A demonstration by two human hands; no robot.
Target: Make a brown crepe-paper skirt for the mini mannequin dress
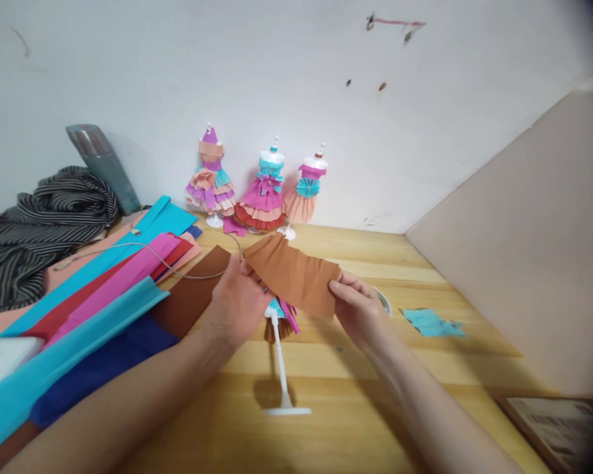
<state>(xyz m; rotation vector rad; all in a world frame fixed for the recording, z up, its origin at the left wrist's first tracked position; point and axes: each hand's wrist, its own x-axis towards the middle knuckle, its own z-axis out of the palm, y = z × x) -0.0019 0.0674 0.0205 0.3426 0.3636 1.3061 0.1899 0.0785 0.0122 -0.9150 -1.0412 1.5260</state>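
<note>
A strip of brown crepe paper (296,276) is stretched between my two hands above the table, its upper left end gathered into small folds. My left hand (240,299) grips the gathered end, with part of its fingers hidden behind the paper. The right end is pinched between thumb and fingers of my right hand (360,304). Below the strip is a small white mannequin stand (279,362), its upper part covered by the paper and my left hand. Blue, magenta and brown pleated paper (277,329) shows on the mannequin just under the strip.
Three small mannequins in paper dresses (261,197) stand against the wall. At left lie several coloured crepe paper rolls (113,283), a thin cable (148,247), a striped cloth (54,210) and a bottle (103,161). A blue paper scrap (432,322) lies at right, near a framed item (553,428).
</note>
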